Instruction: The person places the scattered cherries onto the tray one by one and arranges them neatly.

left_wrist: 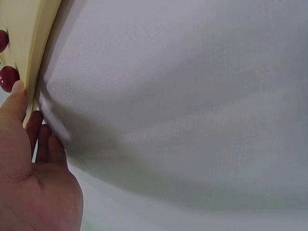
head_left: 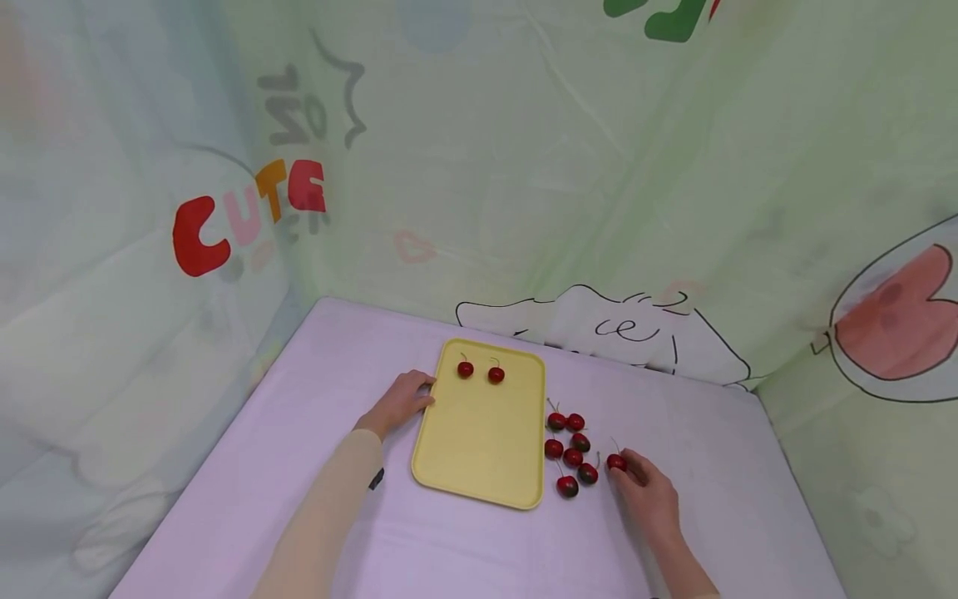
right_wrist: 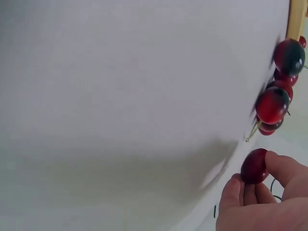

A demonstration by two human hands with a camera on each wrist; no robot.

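In the head view, a yellow rectangular tray (head_left: 479,433) lies on the table with two red cherries, the left one (head_left: 466,368) and the right one (head_left: 496,375), near its far end. My left hand (head_left: 400,402) holds the tray's left edge, thumb at the rim and fingers at the outer side in the left wrist view. To the right of the tray, my right hand (head_left: 649,492) pinches a single cherry (right_wrist: 254,166) between thumb and fingers; its stem points up. Several loose cherries (head_left: 572,457), some dark-patched, lie between that hand and the tray.
A pale lilac cloth (head_left: 299,416) covers the table. Printed fabric walls (head_left: 479,166) stand at the back and both sides, close to the table's far edge. The loose cherries sit close to the tray's right rim.
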